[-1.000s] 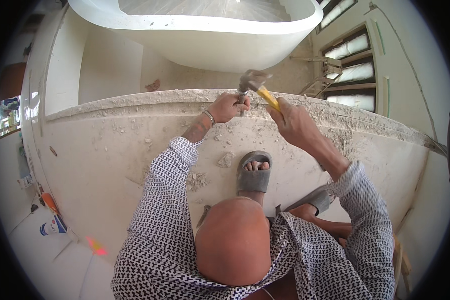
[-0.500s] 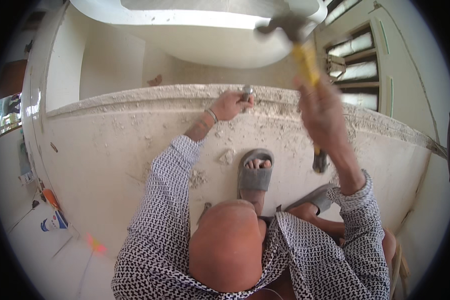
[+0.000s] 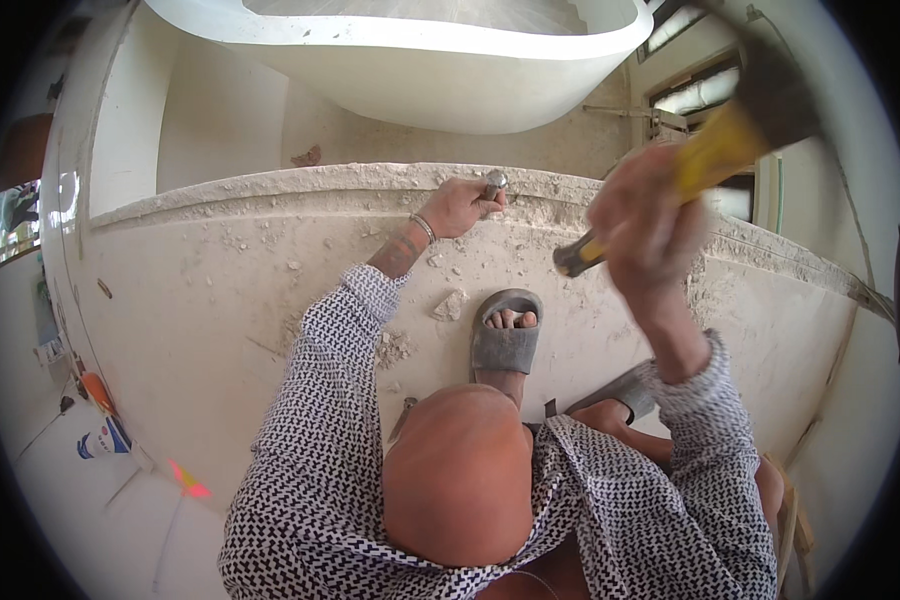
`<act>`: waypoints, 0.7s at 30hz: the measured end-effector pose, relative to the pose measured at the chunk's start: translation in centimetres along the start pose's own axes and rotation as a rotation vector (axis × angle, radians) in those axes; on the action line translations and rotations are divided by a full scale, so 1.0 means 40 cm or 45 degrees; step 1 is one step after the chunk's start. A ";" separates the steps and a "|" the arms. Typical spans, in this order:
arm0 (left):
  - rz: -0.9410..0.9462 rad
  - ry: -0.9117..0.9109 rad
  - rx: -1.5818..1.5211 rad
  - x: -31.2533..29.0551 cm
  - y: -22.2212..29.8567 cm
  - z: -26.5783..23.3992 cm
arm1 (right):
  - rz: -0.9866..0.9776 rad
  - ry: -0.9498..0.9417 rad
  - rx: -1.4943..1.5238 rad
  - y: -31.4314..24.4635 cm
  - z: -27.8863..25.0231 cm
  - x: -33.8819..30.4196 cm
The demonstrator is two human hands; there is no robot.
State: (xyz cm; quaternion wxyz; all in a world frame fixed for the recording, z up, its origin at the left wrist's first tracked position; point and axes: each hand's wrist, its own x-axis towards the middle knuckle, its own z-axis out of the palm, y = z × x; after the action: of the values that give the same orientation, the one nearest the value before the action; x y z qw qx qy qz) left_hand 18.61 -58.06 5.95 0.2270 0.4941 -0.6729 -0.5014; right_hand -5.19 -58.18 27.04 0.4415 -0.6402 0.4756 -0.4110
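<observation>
My left hand (image 3: 454, 208) is closed around a metal chisel (image 3: 495, 186), whose round struck end points up. Its lower end is hidden against the rough, chipped edge of a low ledge (image 3: 355, 184). To the right, my right hand (image 3: 642, 225) grips a claw hammer (image 3: 712, 152) by its yellow and black handle. The hammer is raised well clear of the chisel. Its head is blurred and tilts up to the right, while the butt of the handle points down to the left.
Beyond the ledge stands a white bathtub (image 3: 470, 90). Crumbs and a larger broken chunk (image 3: 451, 305) lie on the dusty floor near my sandalled foot (image 3: 508, 335). Framed openings (image 3: 705, 95) are at the far right. A white and blue container (image 3: 103, 440) sits at the left.
The hammer has swung to tilt right, its head moving from above the ledge to the upper right and its butt swinging left. My left hand and the chisel have hardly moved.
</observation>
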 end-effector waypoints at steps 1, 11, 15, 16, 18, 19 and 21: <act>0.018 -0.029 0.009 0.020 0.017 0.011 | 0.018 0.001 -0.318 0.047 0.007 -0.039; 0.028 0.021 0.018 0.006 0.012 0.020 | -0.316 0.239 0.115 -0.041 -0.031 0.044; 0.006 -0.001 0.037 -0.010 0.004 0.009 | 0.491 -0.553 -0.700 0.173 0.009 -0.094; 0.050 0.056 0.160 -0.045 -0.001 0.030 | 0.433 -0.485 -0.676 0.160 -0.003 -0.096; 0.024 0.081 0.082 -0.030 -0.016 0.037 | 0.585 -0.350 -0.557 0.143 -0.041 -0.102; 0.023 0.100 0.052 -0.013 -0.019 0.029 | 0.746 -0.267 -0.463 0.150 -0.061 -0.076; 0.048 0.137 0.005 -0.023 -0.019 0.041 | 0.721 -0.139 -0.351 0.129 -0.107 -0.068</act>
State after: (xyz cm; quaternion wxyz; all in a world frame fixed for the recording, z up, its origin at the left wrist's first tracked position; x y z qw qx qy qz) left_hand 18.01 -56.52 4.79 0.2714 0.5082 -0.6698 -0.4685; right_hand -11.07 -57.08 22.97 0.4724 -0.5574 0.6616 -0.1686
